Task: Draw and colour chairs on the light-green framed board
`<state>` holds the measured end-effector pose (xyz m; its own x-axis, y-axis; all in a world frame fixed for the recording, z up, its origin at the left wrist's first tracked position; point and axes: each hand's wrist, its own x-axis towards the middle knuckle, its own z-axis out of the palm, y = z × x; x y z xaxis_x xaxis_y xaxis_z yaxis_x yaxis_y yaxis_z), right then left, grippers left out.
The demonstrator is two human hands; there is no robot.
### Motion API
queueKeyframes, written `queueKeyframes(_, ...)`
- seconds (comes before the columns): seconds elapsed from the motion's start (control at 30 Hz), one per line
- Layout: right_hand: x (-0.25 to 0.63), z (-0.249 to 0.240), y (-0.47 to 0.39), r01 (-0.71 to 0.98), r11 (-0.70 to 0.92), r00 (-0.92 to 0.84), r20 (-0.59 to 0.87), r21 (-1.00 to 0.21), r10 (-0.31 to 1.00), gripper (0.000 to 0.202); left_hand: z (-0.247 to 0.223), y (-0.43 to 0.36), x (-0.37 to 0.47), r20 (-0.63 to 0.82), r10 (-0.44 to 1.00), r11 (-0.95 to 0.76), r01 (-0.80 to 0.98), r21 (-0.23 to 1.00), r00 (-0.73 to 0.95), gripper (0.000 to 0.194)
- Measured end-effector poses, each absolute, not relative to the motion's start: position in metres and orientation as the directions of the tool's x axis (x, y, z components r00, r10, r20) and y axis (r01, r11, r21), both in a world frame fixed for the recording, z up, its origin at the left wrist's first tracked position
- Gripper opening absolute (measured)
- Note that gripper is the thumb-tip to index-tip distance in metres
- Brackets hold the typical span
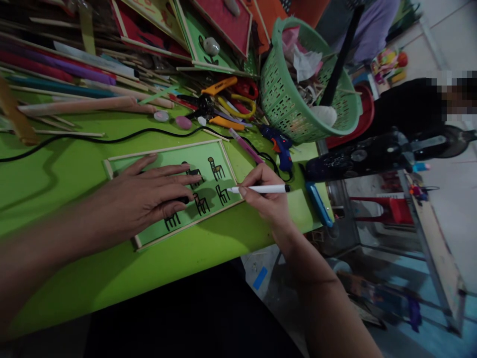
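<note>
A light green panel (156, 233) with a frame of thin wooden sticks lies on the table, bearing several small chairs (216, 169) drawn in black and brown. My left hand (152, 191) rests over its left part, fingers stretched out. Between that thumb and forefinger sits a small black marker cap (182, 200), partly hidden. My right hand (266, 196) grips a white marker (264, 189) in a writing hold at the panel's right edge. The marker's tip touches or nearly touches the rightmost lower chair drawing.
Behind the panel run a black cable (145, 131), pliers (203, 105), scissors (244, 105) and a blue glue gun (281, 149). A green basket (286, 107) of scraps stands back right. Sticks, paper rolls (82, 106) and framed pictures (212, 47) crowd the far left. A person (410, 104) is at right.
</note>
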<state>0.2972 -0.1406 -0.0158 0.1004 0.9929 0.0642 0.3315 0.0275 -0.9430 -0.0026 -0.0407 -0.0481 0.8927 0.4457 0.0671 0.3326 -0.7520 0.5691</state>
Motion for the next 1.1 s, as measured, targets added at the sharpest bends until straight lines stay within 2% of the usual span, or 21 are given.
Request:
queueKeyframes(0.2,0.297,-0.015,-0.14,0.343,-0.01,0.104,0.028,-0.939,0.994,0.021,-0.054,-0.041,-0.003,0.106,0.466,-0.75,0.328,0.574,0.879,0.049)
queueKeyframes(0.4,0.296,-0.014,-0.14,0.358,0.01,0.086,0.044,-0.934,0.995,0.019,-0.06,-0.042,-0.004,0.104,0.471,-0.749,0.334,0.572,0.876,0.055)
queueKeyframes(0.8,0.296,-0.012,-0.14,0.409,0.021,0.056,0.048,-0.912,0.997,0.016,-0.055,-0.041,-0.003,0.092,0.462,-0.754,0.337,0.564,0.882,0.054)
queueKeyframes(1.1,0.298,-0.014,-0.142,0.381,0.032,0.018,0.042,-0.924,0.999,0.016,-0.054,-0.042,-0.004,0.085,0.473,-0.747,0.348,0.566,0.877,0.056)
